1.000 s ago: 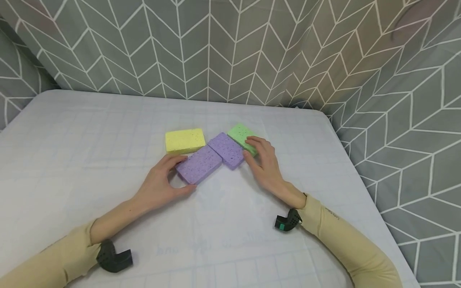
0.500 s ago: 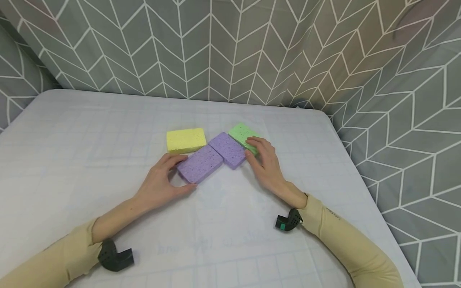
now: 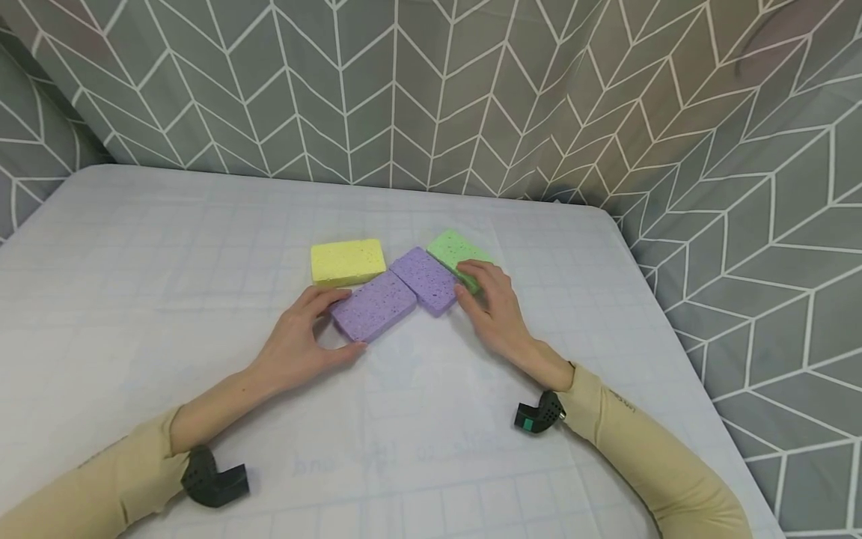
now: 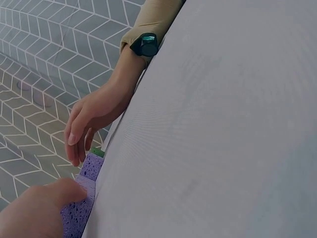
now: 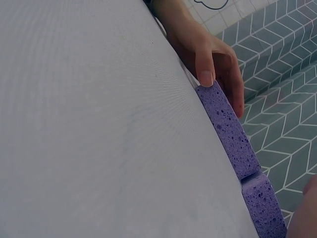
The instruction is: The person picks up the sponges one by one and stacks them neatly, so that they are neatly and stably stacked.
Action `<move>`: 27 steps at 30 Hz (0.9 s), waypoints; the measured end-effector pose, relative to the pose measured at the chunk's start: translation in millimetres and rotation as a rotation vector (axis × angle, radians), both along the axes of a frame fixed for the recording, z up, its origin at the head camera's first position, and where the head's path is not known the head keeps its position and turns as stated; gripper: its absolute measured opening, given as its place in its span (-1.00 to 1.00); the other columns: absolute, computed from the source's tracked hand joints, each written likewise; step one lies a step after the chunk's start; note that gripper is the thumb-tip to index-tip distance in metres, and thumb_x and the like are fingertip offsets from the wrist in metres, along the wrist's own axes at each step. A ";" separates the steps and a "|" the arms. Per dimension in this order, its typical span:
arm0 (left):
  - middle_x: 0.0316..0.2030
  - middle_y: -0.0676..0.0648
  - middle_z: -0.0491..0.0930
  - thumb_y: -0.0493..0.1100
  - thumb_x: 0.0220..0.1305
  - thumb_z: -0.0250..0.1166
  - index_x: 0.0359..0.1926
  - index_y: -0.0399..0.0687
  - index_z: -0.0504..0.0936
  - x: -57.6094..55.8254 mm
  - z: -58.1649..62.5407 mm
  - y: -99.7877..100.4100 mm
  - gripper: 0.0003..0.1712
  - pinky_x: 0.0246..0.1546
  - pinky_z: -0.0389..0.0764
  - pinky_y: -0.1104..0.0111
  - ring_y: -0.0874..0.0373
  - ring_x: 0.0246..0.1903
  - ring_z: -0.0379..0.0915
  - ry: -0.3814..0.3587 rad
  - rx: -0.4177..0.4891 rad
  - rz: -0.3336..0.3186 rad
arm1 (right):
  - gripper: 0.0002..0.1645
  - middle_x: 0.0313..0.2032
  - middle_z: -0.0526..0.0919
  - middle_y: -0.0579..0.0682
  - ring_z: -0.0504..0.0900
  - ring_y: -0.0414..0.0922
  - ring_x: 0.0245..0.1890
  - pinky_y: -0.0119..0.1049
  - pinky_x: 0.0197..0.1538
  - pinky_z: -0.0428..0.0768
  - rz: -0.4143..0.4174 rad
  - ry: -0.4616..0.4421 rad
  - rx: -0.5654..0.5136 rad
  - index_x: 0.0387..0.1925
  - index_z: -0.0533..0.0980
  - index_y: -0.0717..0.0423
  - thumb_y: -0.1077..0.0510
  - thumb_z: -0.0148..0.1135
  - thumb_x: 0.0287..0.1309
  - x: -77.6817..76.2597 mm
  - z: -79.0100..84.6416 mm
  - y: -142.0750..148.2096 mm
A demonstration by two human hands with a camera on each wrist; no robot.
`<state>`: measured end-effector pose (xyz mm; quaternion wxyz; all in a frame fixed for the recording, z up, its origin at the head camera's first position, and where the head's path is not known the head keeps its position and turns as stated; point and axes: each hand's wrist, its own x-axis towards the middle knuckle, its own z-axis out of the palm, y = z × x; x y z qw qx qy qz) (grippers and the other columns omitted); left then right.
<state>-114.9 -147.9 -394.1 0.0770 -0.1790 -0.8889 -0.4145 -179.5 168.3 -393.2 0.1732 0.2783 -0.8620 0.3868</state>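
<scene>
Two purple sponges lie end to end at an angle in the head view. My left hand [image 3: 296, 340] holds the nearer purple sponge [image 3: 374, 305], thumb at its front corner and fingers at its back left; the left wrist view shows the thumb [image 4: 69, 192] against it. The farther purple sponge [image 3: 424, 280] touches it on the right. A green sponge [image 3: 453, 250] lies along that one's far side. Over the green sponge's near end is my right hand [image 3: 497, 311], fingers loosely bent and partly hiding it. Whether they touch it, I cannot tell.
A yellow sponge [image 3: 347, 262] lies behind the left hand, close to the nearer purple sponge. White cloth covers the table [image 3: 202, 239]. A patterned grey curtain [image 3: 364, 90] hangs at the back and right. Both wrists carry a black camera [image 3: 214, 479].
My right hand's fingertips have shifted slightly left and nearer over the green sponge. The left hand and the sponges stay in place.
</scene>
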 end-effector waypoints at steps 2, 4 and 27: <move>0.18 -0.09 0.43 -0.09 -0.08 0.63 0.25 -0.17 0.48 -0.2 0.0 -0.1 -0.15 0.17 0.62 0.07 -0.01 0.16 0.46 0.001 0.004 -0.002 | -0.59 0.18 0.54 0.12 0.43 0.06 0.27 0.04 0.30 0.33 0.002 0.005 0.005 0.16 0.51 0.23 0.12 0.12 0.38 -0.1 -0.1 -0.2; 0.18 -0.09 0.43 -0.10 -0.07 0.62 0.26 -0.17 0.47 -0.3 -0.4 -0.3 -0.15 0.17 0.61 0.07 -0.02 0.16 0.46 0.003 0.005 -0.001 | -0.60 0.17 0.55 0.11 0.44 0.06 0.26 0.04 0.29 0.33 0.003 0.007 0.007 0.15 0.52 0.22 0.11 0.13 0.37 -0.4 0.0 -0.4; 0.12 -0.09 0.55 -0.16 -0.11 0.60 0.24 -0.09 0.51 0.7 -2.4 -0.5 -0.19 0.16 0.45 0.04 -0.01 0.15 0.35 0.101 0.034 0.038 | -0.61 0.07 0.57 0.16 0.49 0.07 0.15 -0.06 0.26 0.45 0.030 0.084 -0.026 0.07 0.54 0.30 0.18 0.20 0.26 5.1 1.1 -4.1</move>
